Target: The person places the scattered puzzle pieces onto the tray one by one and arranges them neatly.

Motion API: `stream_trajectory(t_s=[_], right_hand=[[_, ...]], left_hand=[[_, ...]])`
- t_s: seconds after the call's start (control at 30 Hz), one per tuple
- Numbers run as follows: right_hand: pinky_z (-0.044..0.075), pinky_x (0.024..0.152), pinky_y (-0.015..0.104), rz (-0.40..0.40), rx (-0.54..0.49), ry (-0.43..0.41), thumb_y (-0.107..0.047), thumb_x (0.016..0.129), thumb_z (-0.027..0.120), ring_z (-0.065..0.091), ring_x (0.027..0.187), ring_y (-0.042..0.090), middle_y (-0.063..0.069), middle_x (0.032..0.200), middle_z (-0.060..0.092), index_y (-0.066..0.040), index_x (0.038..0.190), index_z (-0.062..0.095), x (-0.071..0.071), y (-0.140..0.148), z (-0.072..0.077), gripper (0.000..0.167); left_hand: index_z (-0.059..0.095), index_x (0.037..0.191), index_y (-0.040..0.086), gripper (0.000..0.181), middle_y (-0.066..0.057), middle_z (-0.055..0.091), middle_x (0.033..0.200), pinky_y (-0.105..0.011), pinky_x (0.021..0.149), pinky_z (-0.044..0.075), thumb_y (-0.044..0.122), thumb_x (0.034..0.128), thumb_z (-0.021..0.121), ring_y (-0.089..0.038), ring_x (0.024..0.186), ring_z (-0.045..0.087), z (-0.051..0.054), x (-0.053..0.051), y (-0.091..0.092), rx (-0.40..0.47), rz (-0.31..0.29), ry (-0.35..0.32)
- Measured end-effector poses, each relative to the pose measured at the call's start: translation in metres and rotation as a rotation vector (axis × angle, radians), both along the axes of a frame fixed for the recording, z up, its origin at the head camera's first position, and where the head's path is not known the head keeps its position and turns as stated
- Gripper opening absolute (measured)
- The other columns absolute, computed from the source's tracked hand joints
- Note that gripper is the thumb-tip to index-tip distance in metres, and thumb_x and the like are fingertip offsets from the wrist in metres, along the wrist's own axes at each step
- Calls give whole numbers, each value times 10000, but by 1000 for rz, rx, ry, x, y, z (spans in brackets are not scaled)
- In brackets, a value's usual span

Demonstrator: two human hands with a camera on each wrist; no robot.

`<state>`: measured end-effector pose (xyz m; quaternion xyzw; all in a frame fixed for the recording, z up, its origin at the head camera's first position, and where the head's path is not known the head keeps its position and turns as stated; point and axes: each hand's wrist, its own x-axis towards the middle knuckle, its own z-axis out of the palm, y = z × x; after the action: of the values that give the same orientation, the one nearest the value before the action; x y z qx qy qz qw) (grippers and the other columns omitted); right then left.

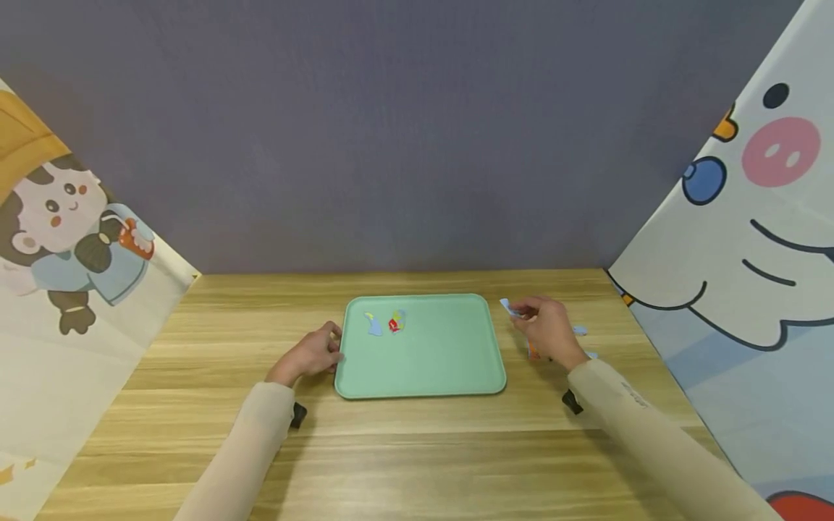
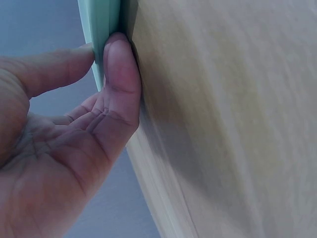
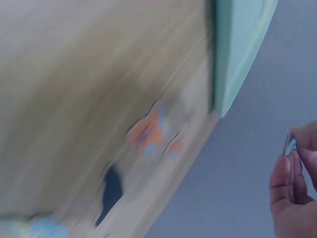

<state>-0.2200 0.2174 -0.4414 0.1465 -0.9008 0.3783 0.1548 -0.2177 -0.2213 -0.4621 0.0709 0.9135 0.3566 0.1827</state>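
Note:
A pale green tray [image 1: 449,362] lies on the table, and my left hand [image 1: 315,352] pinches its left rim. In the left wrist view the thumb is on the rim and the curled fingers are against its underside. Past the tray's right edge, my right hand [image 1: 547,333] holds a small light blue puzzle piece [image 1: 507,307] between thumb and fingertips, raised off the table. Two flat pieces lie in the tray's upper left: a light blue one with a yellow tip [image 1: 374,326] and a red, yellow and grey one [image 1: 394,325].
Under and beside my right hand lie several loose pieces, among them an orange one [image 3: 148,131], a smaller orange one [image 3: 176,146], a dark one [image 3: 112,191] and a light blue one [image 1: 580,330]. A grey wall [image 1: 404,145] rises behind the wooden table [image 1: 417,463].

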Motion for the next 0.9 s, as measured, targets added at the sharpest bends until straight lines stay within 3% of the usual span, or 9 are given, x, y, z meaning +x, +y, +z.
stream_trajectory(t_s=[0.2, 0.47, 0.9], right_hand=[[517, 688, 320, 34, -44, 0, 15, 790, 727, 602, 784, 206, 91, 910, 664, -8, 978, 707, -6, -23, 1, 190], [522, 705, 333, 49, -78, -100, 3, 805, 717, 612, 809, 210, 98, 940, 654, -5, 1005, 699, -15, -55, 2, 200], [517, 707, 305, 88, 17, -189, 6, 807, 720, 603, 819, 200, 73, 922, 654, 9, 985, 719, -23, -100, -7, 178]], left_hand=[[408, 1207, -11, 385, -148, 589, 905, -308, 610, 527, -11, 883, 616, -192, 659, 606, -1, 0, 1, -4, 5, 6], [410, 1197, -21, 379, -140, 588, 878, -311, 600, 526, -22, 878, 615, -192, 648, 604, 1, 1, 3, 0, 3, 17], [409, 1198, -18, 379, -133, 583, 875, -308, 601, 522, -12, 882, 619, -196, 648, 603, 0, 1, 1, -3, 2, 13]])
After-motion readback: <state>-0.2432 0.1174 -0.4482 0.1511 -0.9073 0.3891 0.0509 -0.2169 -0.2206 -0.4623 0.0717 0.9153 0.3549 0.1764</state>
